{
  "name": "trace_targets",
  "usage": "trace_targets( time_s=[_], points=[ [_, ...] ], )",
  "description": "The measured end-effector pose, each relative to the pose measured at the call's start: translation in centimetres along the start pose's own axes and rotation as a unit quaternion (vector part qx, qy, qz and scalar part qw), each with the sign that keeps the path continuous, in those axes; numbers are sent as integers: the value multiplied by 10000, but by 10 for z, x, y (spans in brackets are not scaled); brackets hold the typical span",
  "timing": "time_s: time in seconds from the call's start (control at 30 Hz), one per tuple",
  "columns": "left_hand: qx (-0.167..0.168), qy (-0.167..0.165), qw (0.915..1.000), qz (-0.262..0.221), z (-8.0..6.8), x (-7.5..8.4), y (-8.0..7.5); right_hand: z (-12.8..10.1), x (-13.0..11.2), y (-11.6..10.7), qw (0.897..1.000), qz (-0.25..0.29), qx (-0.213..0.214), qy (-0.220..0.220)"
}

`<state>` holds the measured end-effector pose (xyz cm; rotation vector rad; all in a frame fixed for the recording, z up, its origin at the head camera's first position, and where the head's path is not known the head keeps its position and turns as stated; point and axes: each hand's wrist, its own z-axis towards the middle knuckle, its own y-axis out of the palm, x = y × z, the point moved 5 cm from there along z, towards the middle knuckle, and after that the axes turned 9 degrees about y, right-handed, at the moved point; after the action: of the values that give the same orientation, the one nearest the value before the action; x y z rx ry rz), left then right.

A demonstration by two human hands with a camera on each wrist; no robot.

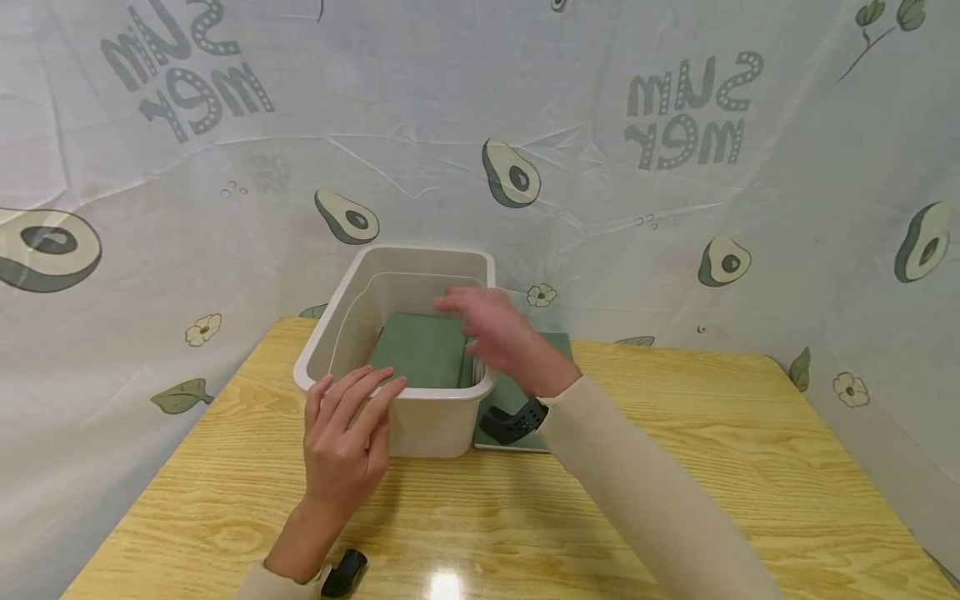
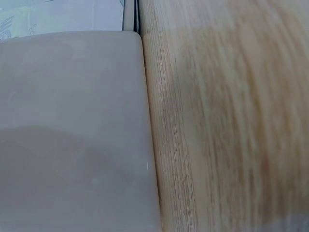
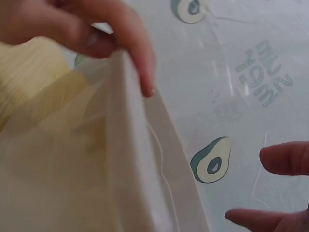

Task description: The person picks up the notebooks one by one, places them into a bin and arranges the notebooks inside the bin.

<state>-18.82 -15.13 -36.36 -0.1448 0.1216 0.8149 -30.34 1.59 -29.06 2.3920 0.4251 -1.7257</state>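
Observation:
A white plastic bin [image 1: 420, 425] stands on the wooden table [image 1: 675, 467], with a flat green pad [image 1: 420, 350] lying in its bottom. My left hand [image 1: 356, 412] rests with straight fingers on the bin's near rim. My right hand [image 1: 480, 321] hovers blurred over the bin's right rim, fingers loose and holding nothing. In the right wrist view, fingertips [image 3: 285, 159] at the lower right are spread apart and empty, and other fingers [image 3: 130, 48] lie on the bin's rim [image 3: 149, 145]. The left wrist view shows only the bin's wall [image 2: 72, 130] and the table [image 2: 227, 121].
A flat green board [image 1: 517, 396] lies on the table just right of the bin, partly under my right wrist. A cloth backdrop [image 1: 600, 167] printed with avocados hangs close behind and on both sides. Bare tabletop extends to the right and the front.

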Motion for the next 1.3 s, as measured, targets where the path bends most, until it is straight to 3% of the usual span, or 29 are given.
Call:
trace_targets(
  time_s=[0.07, 0.13, 0.2, 0.3, 0.43, 0.57, 0.7, 0.83, 1.1, 1.3],
  points=[
    [-7, 14, 10000, -5, 0, 0, 0, -5, -1, -1, 9970, -711, 231, -222],
    [-12, 25, 10000, -9, 0, 0, 0, -10, -2, -2, 9854, -1523, 542, -543],
    [-35, 30, 10000, -4, 0, 0, 0, -15, -2, -3, 9636, -2345, 911, -901],
    [-63, 33, 10000, 7, -1, -1, 0, -19, 0, -5, 9218, -3344, 1380, -1392],
    [-57, 52, 10000, 22, -1, -1, -1, -19, 5, -10, 8730, -4179, 1716, -1837],
    [-49, 73, 10000, 35, -1, -1, -1, -19, 12, -20, 8346, -4805, 1734, -2063],
    [-22, 99, 9999, 27, -1, 0, -1, -21, 20, -39, 8023, -5302, 1838, -2033],
    [28, 127, 9999, 8, 0, 0, 0, -24, 30, -66, 7925, -5453, 2112, -1730],
    [95, 159, 9998, 7, 1, 0, 0, -29, 57, -116, 8015, -5274, 2515, -1272],
    [115, 141, 9998, 3, 1, 0, -1, -38, 72, -141, 8053, -5191, 2646, -1093]
  ],
)
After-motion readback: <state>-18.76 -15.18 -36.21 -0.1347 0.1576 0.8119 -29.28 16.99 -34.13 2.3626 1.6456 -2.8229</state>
